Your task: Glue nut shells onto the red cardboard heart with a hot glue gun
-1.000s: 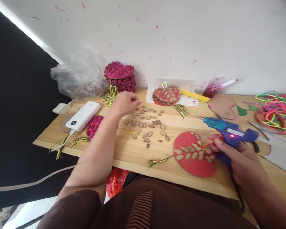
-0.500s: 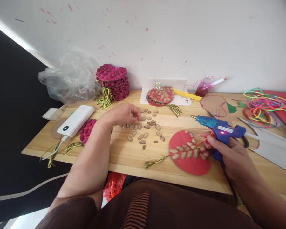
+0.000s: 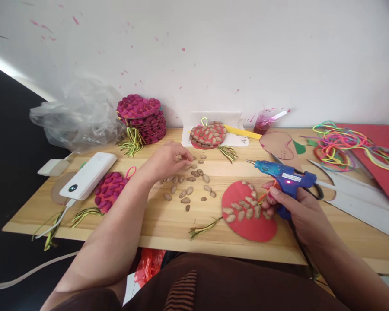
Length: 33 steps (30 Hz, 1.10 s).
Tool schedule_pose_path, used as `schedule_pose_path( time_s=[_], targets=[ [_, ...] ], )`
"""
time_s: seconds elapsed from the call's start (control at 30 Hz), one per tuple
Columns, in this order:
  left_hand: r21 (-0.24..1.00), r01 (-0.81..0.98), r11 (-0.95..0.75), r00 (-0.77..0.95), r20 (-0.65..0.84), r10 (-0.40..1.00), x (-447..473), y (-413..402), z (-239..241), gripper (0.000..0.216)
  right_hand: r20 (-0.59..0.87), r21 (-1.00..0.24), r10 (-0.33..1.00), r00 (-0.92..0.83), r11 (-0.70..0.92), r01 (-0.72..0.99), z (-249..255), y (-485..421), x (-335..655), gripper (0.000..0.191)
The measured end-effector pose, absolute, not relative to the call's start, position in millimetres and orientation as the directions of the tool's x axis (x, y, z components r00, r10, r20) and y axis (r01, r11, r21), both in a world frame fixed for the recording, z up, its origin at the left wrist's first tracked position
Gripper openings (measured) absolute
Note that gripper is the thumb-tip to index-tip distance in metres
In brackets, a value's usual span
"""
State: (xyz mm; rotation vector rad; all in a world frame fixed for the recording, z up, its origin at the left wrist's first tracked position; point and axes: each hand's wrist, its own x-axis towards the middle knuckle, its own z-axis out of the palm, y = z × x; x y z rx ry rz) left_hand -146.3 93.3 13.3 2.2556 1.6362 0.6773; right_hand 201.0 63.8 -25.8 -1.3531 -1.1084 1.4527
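Note:
My left hand (image 3: 170, 160) hovers low over several loose peanuts (image 3: 189, 190) on the wooden table, its fingers bent and apart. A peanut shows beside the fingers; contact is unclear. My right hand (image 3: 290, 203) is closed around a blue hot glue gun (image 3: 282, 175), its metal tip pointing left and a red light lit. Its fingertips are at the edge of a red disc (image 3: 253, 231), by an orange cord. Rows of peanuts sit across the disc's middle and upper right edge, and a green-black tassel (image 3: 202, 229) extends from its left side.
Behind stand a stack of magenta studded discs (image 3: 141, 116) and finished peanut discs (image 3: 209, 134). A white power bank (image 3: 89, 175) and clear plastic bag (image 3: 81, 116) are left. Right are scissors (image 3: 317, 190), coloured cords (image 3: 343, 142) and a cup of pink liquid (image 3: 262, 121).
The camera view has shifted, moving the scene left and slightly down. My left hand stays over the peanuts with its fingers slightly moved; my right hand keeps hold of the glue gun.

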Motion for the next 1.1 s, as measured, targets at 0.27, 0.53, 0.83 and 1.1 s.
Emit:
schedule_pose_path(
  time_s=[0.27,0.53,0.83,1.1],
  targets=[
    [0.342,0.856,-0.386,0.384,0.078,0.920,-124,94,8,0.004,-0.257,-0.965,0.963,-0.078,-0.260,-0.030,-22,61,200,0.030],
    [0.303,0.908,-0.288,0.297,0.018,0.955,-140,93,15,0.009,-0.255,-0.966,0.964,-0.080,-0.257,-0.019,-26,63,203,0.029],
    [0.289,0.907,-0.306,0.358,-0.146,0.922,-132,87,20,0.007,-0.244,-0.969,0.967,-0.080,-0.245,-0.012,-22,62,198,0.028],
    [0.247,0.923,-0.296,0.316,-0.045,0.948,-131,87,21,0.010,-0.239,-0.971,0.968,-0.071,-0.240,-0.013,-20,62,197,0.027]
  ],
)
